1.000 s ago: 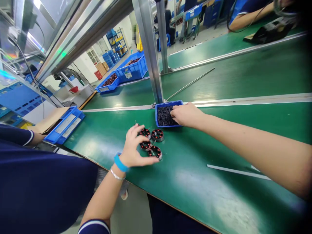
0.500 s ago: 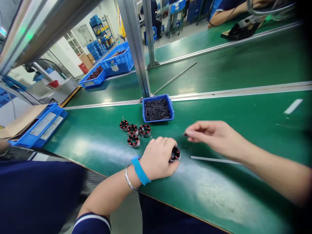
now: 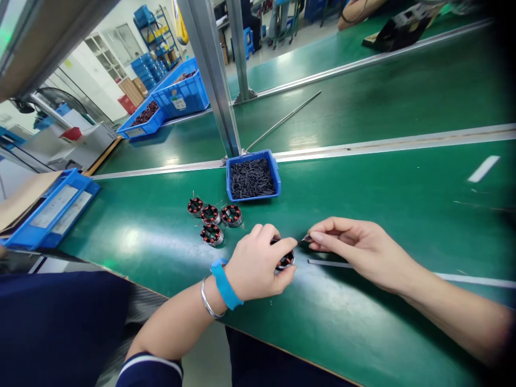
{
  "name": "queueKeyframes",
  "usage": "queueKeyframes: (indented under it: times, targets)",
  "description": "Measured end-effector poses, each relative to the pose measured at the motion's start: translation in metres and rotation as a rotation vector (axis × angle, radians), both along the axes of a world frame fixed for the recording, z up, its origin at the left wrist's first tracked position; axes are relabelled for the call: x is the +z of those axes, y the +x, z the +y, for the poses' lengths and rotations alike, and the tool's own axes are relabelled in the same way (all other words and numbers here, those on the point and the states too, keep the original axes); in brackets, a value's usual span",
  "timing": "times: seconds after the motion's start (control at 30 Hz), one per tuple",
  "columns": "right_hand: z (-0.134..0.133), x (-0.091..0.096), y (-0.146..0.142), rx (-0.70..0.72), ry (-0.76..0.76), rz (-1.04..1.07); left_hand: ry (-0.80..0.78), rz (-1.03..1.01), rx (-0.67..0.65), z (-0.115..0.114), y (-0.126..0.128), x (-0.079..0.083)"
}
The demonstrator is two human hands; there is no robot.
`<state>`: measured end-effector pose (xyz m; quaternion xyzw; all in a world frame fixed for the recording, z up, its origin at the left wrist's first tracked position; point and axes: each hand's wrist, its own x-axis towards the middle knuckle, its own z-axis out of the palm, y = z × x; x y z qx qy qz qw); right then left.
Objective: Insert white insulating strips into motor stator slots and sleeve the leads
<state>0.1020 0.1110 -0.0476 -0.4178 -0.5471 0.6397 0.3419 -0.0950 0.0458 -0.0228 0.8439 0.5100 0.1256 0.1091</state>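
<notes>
My left hand (image 3: 260, 263) is closed round a motor stator (image 3: 287, 260) with copper windings and black insulation, holding it on the green bench. Just to its right, my right hand (image 3: 350, 244) pinches a small dark piece (image 3: 307, 237) between thumb and fingertips, close to the left index fingertip. The fingers partly cover that piece, so its exact kind is unclear. Several more stators, one of them a stator (image 3: 212, 235) nearest the bench edge, stand grouped to the left of my left hand. Beyond them, a blue bin (image 3: 253, 199) holds many short thin black tubes (image 3: 252, 177).
A metal post (image 3: 213, 80) rises behind the bin. A white strip (image 3: 475, 280) passes under my right forearm. Blue crates (image 3: 181, 99) with reddish parts stand at the back left, a blue file tray (image 3: 60, 215) at the left. A co-worker's arm (image 3: 360, 12) shows at the far right.
My right hand has come down and closer to the stator with the small dark piece. My left index finger now reaches out over the stator toward it. The view has shifted slightly.
</notes>
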Motion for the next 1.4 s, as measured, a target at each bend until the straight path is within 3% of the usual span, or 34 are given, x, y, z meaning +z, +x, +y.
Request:
queueKeyframes:
  times: [0.4, 0.77, 0.87, 1.03, 1.13, 1.23, 1.4]
  targets:
    - [-0.002, 0.000, 0.002, -0.021, 0.134, -0.046, -0.001, 0.006, -0.008, 0.001, 0.000, 0.000]
    - [-0.006, -0.004, -0.003, 0.063, 0.186, -0.102, -0.003, -0.011, 0.002, 0.000, 0.000, -0.002]
    - [-0.004, -0.003, 0.001, 0.105, 0.346, -0.177, -0.007, -0.037, 0.001, 0.000, 0.000, -0.003]
    - [0.002, -0.005, 0.007, 0.196, 0.819, -0.348, -0.050, -0.094, -0.005, 0.003, -0.001, -0.003]
    - [0.003, -0.009, 0.005, 0.165, 0.943, -0.396, -0.087, -0.145, -0.015, 0.005, -0.003, -0.002]
    - [0.004, -0.009, 0.002, 0.176, 0.934, -0.362, -0.155, -0.212, -0.030, 0.007, -0.005, -0.003]
    - [0.007, 0.002, 0.005, 0.330, 0.733, -0.268, -0.179, -0.303, -0.098, 0.008, -0.009, -0.005]
